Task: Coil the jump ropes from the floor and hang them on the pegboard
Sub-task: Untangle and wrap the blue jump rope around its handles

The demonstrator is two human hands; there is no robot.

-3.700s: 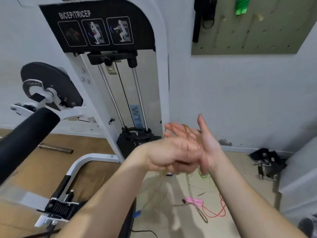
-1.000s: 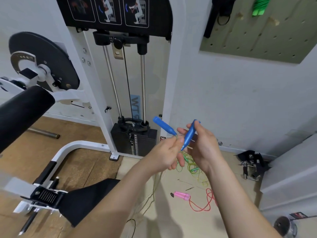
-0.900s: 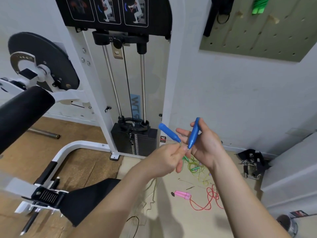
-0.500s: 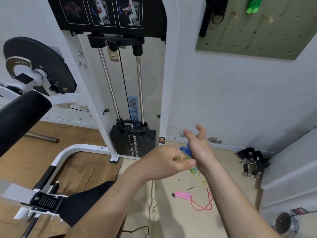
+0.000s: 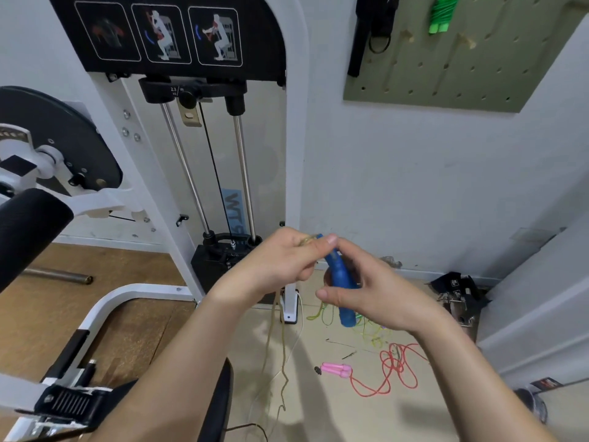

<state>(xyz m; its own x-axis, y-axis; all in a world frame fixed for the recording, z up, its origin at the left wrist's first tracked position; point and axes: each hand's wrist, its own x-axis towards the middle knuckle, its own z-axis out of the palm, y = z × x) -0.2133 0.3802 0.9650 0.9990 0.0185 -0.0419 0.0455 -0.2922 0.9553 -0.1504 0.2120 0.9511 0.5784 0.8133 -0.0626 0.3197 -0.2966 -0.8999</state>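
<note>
Contact: my right grip [image 5: 376, 295] is curled round the blue handles [image 5: 339, 282], thumb on the near side and fingers wrapped behind. The handles are tilted, upper ends leaning to the left, lower ends sticking out below my palm. My left grip [image 5: 280, 263] pinches the tan cord [image 5: 281, 346] between thumb and fingertips, just at the upper ends of the handles. The two grips touch there. Some turns of cord are bunched at the pinch; how many cannot be told.

Cord run: from under my left grip the tan cord hangs in loose strands down to the floor [image 5: 350, 416] and trails toward me.

Floor items: a yellow-green rope [image 5: 366, 328] lies tangled directly beneath my right grip. Nearer to me lie pink handles [image 5: 334, 370], side by side, with a red rope [image 5: 395, 371] looped loosely to their right. A black metal clamp [image 5: 459, 295] lies by the wall on the right.

Wall items: the pegboard [image 5: 462, 68] is mounted high on the right. A coiled green rope [image 5: 441, 12] hangs on it, with a black strap [image 5: 371, 30] at its left edge.

Left of the pegboard stands a white weight machine [image 5: 294, 122]; its weight stack [image 5: 220, 260] is just behind my left grip.
</note>
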